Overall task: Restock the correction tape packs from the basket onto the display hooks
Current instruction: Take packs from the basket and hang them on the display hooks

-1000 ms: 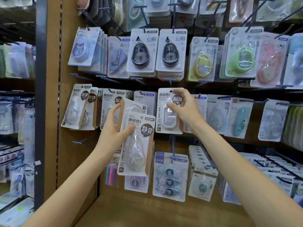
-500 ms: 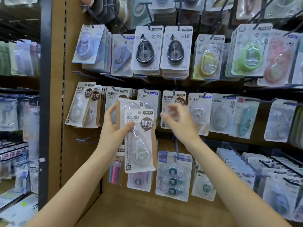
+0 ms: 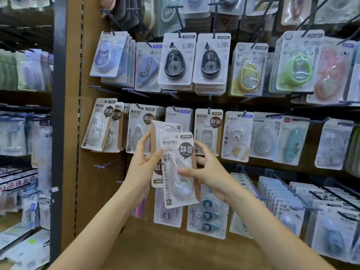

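Note:
Two correction tape packs are held in front of the display wall. The front pack (image 3: 178, 168) has a kraft-edged card with a clear teardrop blister; a second pack (image 3: 165, 127) sticks up behind it. My left hand (image 3: 145, 162) grips both packs from the left, thumb on the front card. My right hand (image 3: 206, 172) has its thumb on the front pack's blister and its fingers curled round the right edge. Behind, a matching pack (image 3: 208, 129) hangs on a hook in the middle row. The basket is out of view.
Rows of carded correction tapes hang on dark hooks across the brown pegboard (image 3: 97, 191). A bare hook (image 3: 103, 164) juts out at lower left. A dark upright post (image 3: 58, 114) separates a neighbouring shelf bay. More packs fill the lower right hooks (image 3: 292, 191).
My right hand let go of the pack hanging in the middle row and came down onto the front pack in my left hand. The view shifted slightly down.

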{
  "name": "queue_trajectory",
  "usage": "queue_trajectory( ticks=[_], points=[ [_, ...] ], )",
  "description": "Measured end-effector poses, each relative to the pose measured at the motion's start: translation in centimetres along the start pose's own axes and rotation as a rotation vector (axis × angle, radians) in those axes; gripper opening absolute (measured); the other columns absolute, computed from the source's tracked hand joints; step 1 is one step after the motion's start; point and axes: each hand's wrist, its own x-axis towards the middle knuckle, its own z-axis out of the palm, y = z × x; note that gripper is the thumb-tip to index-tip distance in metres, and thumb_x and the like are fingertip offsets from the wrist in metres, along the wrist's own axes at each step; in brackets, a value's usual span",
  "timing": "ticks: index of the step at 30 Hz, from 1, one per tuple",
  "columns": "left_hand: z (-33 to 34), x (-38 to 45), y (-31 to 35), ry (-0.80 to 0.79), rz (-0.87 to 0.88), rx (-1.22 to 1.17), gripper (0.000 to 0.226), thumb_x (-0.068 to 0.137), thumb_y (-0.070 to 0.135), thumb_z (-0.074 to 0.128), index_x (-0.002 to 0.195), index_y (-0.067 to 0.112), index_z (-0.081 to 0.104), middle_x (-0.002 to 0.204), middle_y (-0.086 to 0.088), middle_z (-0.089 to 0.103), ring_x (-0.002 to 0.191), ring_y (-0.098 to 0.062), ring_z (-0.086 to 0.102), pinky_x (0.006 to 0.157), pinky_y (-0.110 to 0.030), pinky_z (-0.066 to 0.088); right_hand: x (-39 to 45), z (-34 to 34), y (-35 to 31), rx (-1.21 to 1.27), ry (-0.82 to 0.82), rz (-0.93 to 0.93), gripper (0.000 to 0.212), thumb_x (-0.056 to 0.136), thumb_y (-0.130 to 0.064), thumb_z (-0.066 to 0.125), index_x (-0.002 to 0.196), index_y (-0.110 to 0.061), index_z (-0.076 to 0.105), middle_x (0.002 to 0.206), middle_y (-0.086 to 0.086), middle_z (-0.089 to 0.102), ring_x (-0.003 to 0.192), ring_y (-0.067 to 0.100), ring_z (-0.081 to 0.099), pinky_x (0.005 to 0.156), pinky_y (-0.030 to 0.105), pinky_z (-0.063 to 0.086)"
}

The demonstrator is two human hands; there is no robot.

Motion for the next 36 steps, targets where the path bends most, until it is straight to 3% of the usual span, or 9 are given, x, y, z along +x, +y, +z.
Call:
queue_trajectory(
  ticks=[4, 8, 10, 13, 16, 19, 24, 29, 36],
  points=[
    [-2.1, -0.1, 0.1, 0.011, -0.060, -0.120, 0.048, 0.094, 0.013, 0.050, 0.130, 0.041, 0.036, 0.092, -0.006, 0.074, 0.078, -0.023, 0.071, 0.060, -0.036, 0.058, 0.8, 1.4, -0.5, 0.080, -0.023, 0.000, 0.095, 0.054, -0.026, 0.083, 0.136, -0.030, 0.035, 0.116, 0.002, 0.066, 0.103, 0.021, 0.066, 0.089, 0.049, 0.053],
    [-4.1, 0.1, 0.2, 0.086, -0.054, -0.142, 0.050, 0.093, 0.008, 0.050, 0.130, 0.037, 0.038, 0.091, -0.009, 0.073, 0.076, -0.025, 0.071, 0.061, -0.039, 0.059, 1.6, 2.6, -1.1, 0.037, 0.039, -0.062, 0.062, 0.073, -0.015, 0.076, 0.122, -0.029, 0.041, 0.103, -0.001, 0.070, 0.095, 0.015, 0.068, 0.085, 0.037, 0.055],
    [-5.1, 0.2, 0.3, 0.165, -0.044, -0.115, 0.046, 0.092, 0.007, 0.050, 0.123, 0.040, 0.043, 0.098, -0.011, 0.071, 0.083, -0.025, 0.070, 0.069, -0.042, 0.058, 2.1, 2.7, -1.1, -0.029, 0.121, -0.096, 0.065, 0.078, -0.017, 0.073, 0.129, -0.032, 0.036, 0.109, -0.003, 0.067, 0.099, 0.013, 0.065, 0.086, 0.032, 0.052],
    [-7.4, 0.3, 0.5, 0.317, -0.029, -0.076, 0.039, 0.093, 0.010, 0.051, 0.113, 0.043, 0.049, 0.108, -0.006, 0.066, 0.102, -0.028, 0.064, 0.091, -0.053, 0.049, 3.3, 2.4, -0.5, -0.095, 0.224, -0.126, 0.071, 0.084, -0.016, 0.068, 0.140, -0.034, 0.027, 0.126, 0.000, 0.059, 0.114, 0.016, 0.057, 0.097, 0.038, 0.047],
    [-10.1, 0.0, 0.8, 0.441, -0.012, -0.058, 0.043, 0.094, 0.008, 0.050, 0.128, 0.033, 0.044, 0.103, 0.004, 0.064, 0.088, -0.021, 0.067, 0.075, -0.044, 0.055, 4.6, 3.4, -0.6, -0.160, 0.210, -0.199, 0.083, 0.085, -0.011, 0.066, 0.143, -0.042, 0.016, 0.144, -0.004, 0.042, 0.130, 0.015, 0.042, 0.108, 0.046, 0.038],
    [-12.4, 0.0, 0.8, 0.536, -0.037, -0.062, 0.044, 0.095, 0.006, 0.048, 0.131, 0.030, 0.042, 0.112, 0.001, 0.060, 0.082, -0.019, 0.066, 0.063, -0.037, 0.054, 6.0, 5.7, -1.9, -0.341, 0.252, -0.351, 0.080, 0.086, -0.005, 0.062, 0.146, -0.033, 0.017, 0.148, -0.008, 0.029, 0.135, 0.010, 0.029, 0.112, 0.032, 0.026],
    [-14.0, 0.0, 0.8, 0.503, -0.073, -0.046, 0.044, 0.094, 0.005, 0.048, 0.128, 0.033, 0.043, 0.097, 0.004, 0.065, 0.077, -0.022, 0.067, 0.056, -0.034, 0.053, 9.2, 9.3, -4.1, -0.449, 0.201, -0.455, 0.067, 0.090, -0.010, 0.058, 0.147, -0.022, 0.024, 0.147, 0.004, 0.030, 0.136, 0.014, 0.028, 0.101, 0.013, 0.016],
    [-14.4, -0.2, 1.0, 0.448, -0.050, -0.019, 0.043, 0.093, 0.007, 0.050, 0.124, 0.035, 0.044, 0.092, 0.007, 0.067, 0.076, -0.020, 0.068, 0.058, -0.035, 0.055, 12.0, 10.4, -4.7, -0.383, 0.218, -0.372, 0.069, 0.090, -0.009, 0.058, 0.149, -0.022, 0.022, 0.143, 0.010, 0.034, 0.134, 0.020, 0.034, 0.110, 0.031, 0.027],
    [-15.4, -0.4, 0.8, 0.404, -0.053, -0.025, 0.043, 0.094, 0.009, 0.051, 0.127, 0.034, 0.044, 0.100, -0.001, 0.069, 0.076, -0.021, 0.070, 0.051, -0.031, 0.056, 12.7, 10.0, -3.8, -0.231, 0.124, -0.320, 0.071, 0.091, -0.008, 0.057, 0.148, -0.031, 0.022, 0.146, 0.002, 0.032, 0.134, 0.016, 0.033, 0.103, 0.026, 0.031]
  ],
)
